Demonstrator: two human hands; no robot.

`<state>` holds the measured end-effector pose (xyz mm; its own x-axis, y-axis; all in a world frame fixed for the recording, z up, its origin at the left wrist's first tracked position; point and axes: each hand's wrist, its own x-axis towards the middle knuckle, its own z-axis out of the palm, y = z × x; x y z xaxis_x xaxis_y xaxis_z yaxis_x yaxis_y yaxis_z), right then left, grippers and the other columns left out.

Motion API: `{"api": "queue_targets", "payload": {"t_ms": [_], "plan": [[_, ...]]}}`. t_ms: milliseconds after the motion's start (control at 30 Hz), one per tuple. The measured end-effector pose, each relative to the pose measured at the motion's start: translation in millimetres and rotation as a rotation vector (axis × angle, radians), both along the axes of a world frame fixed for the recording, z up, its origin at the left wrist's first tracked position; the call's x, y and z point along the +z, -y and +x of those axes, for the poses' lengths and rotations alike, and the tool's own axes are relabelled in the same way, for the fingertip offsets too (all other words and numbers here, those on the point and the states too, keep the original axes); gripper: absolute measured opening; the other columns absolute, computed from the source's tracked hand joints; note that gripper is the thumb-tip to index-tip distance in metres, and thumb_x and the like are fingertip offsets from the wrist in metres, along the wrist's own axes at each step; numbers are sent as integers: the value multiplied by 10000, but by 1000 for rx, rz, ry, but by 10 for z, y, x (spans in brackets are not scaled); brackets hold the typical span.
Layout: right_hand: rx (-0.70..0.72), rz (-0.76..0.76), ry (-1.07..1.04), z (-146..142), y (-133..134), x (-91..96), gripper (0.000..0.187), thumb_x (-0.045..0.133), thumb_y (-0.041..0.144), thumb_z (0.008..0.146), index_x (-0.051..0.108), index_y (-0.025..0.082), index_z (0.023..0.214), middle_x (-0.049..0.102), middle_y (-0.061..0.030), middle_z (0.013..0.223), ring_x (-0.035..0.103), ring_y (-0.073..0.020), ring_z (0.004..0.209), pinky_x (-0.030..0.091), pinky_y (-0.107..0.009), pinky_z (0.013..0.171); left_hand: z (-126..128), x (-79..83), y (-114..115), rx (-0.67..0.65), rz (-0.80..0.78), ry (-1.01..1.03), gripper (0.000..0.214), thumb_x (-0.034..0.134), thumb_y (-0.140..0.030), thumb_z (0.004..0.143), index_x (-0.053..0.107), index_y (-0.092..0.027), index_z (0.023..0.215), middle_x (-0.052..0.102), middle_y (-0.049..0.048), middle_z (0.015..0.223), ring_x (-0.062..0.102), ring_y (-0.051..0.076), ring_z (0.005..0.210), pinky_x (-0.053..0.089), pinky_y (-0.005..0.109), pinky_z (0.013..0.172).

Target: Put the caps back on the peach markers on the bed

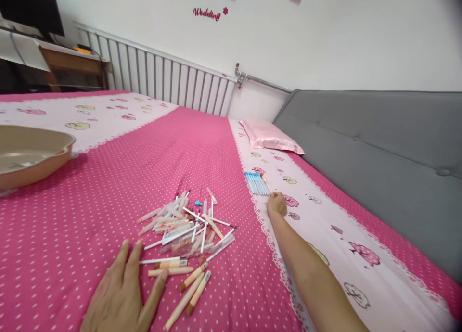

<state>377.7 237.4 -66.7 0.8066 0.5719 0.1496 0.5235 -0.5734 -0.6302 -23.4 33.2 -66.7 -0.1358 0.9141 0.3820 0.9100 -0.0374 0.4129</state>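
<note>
My left hand (121, 291) lies with its fingers spread on the pink dotted bedspread, beside a loose heap of slim sticks and tubes (180, 226). Its thumb tip touches or nearly touches a beige stick (176, 271). Several beige brush-like sticks with brown ends (198, 292) lie at the near side of the heap. Farther right, my right hand (277, 204) is closed around the lower end of a slim brown-tipped stick (266, 184). That stick is at the right end of a neat row of blue-topped, pale tubes (256, 184) on the white patterned strip.
A beige basin (36, 151) stands at the left. A pink pillow (270, 137) lies near the grey padded headboard (375, 149). Behind the bed are a white radiator (159, 70) and a desk (72, 60) with a monitor (32, 9).
</note>
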Motion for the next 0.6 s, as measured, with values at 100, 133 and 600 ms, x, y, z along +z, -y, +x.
{"api": "queue_targets", "payload": {"t_ms": [100,133,600], "plan": [[-1,9,17,1,-1,3,269,503,370,898,584,164,1050,605,-57,1025,585,-174,891,481,-386,802,-4,-15,-6,-15,1,-94,808,276,-602,785,296,-56,1381,366,174,1414,319,315,1309,264,474,1080],[-1,14,20,0,2,6,265,501,373,898,587,165,1039,608,-54,1012,584,-173,883,477,-381,798,-5,-22,-8,-16,3,-107,801,271,-595,790,286,-58,1385,367,174,1412,317,315,1309,267,475,1079],[-7,78,31,-37,60,38,227,471,311,852,639,207,964,643,-64,955,582,-186,818,414,-292,680,-11,-39,-9,0,-15,-42,802,296,-613,772,332,-82,1371,371,143,1421,329,318,1299,264,468,1081]]}}
